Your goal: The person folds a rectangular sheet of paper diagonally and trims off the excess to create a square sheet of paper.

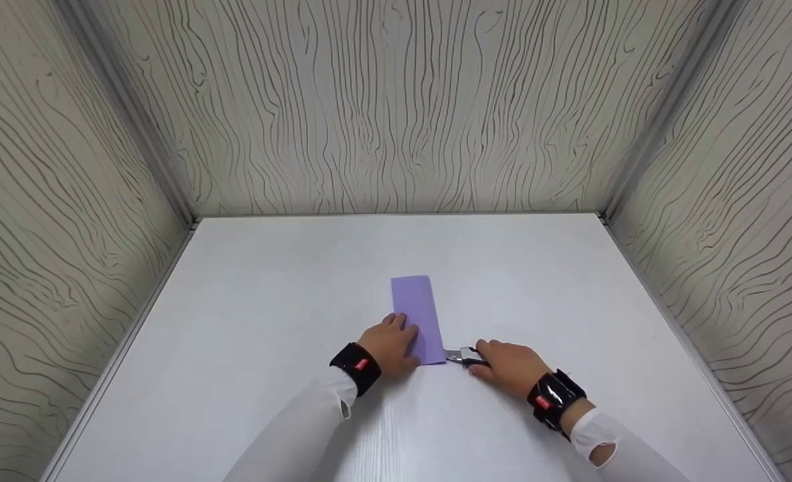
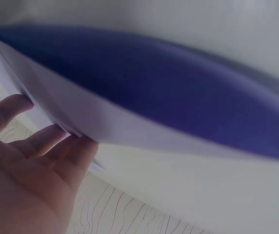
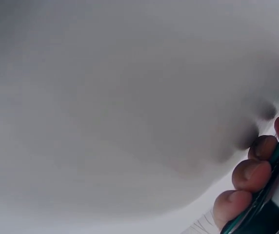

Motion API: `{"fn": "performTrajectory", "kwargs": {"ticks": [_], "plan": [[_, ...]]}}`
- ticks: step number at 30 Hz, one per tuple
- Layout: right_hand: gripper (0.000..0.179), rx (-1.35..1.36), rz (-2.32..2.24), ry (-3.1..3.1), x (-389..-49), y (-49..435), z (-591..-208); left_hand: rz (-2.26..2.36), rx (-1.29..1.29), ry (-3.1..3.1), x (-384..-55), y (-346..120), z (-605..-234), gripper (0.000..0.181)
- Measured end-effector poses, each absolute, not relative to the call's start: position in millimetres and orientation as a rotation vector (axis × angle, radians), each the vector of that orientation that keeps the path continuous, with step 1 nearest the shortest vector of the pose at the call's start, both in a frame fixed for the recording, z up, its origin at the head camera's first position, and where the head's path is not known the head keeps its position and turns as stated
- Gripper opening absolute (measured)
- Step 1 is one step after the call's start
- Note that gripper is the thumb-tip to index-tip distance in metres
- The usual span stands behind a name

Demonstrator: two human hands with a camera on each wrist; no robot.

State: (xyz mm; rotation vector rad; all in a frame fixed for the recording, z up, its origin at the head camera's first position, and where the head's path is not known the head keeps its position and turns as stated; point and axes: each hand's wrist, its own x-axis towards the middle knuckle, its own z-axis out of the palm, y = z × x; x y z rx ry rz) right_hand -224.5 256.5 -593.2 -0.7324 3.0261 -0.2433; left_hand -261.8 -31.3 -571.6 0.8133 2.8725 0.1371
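A strip of folded purple paper (image 1: 416, 308) lies lengthwise on the white table. My left hand (image 1: 390, 345) rests along its left side, fingers spread over that edge and thumb near the close corner. In the left wrist view, the fingertips (image 2: 86, 146) touch the paper (image 2: 144, 92), and its layers bow apart with a dark hollow between them. My right hand (image 1: 513, 368) grips scissors (image 1: 466, 356) by their dark handles, the metal blades at the paper's lower right edge. Up close in the right wrist view, curled fingers (image 3: 251, 175) wrap the green-and-black handle (image 3: 276, 195).
The white table (image 1: 268, 281) reaches back to a wood-grain patterned wall (image 1: 396, 107). Similar panels stand on the left (image 1: 47, 201) and right (image 1: 744, 201), joined by grey corner posts.
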Motion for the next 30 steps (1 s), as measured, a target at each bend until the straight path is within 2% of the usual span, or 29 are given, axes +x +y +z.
{"fn": "performTrajectory", "kwargs": {"ticks": [9,17,24,30], "plan": [[0.041,-0.713,-0.302,2.986,-224,248,-586,0.108,0.795,2.880,-260,-31,-571,0.066],[0.036,-0.695,-0.255,3.028,-222,251,-590,0.086,0.825,2.895,-259,-30,-570,0.065],[0.038,-0.727,-0.230,3.049,-225,247,-594,0.065,0.893,2.954,-263,-32,-585,0.060],[0.039,-0.635,-0.217,3.064,-225,248,-592,0.057,0.887,2.952,-265,-31,-587,0.062]]}}
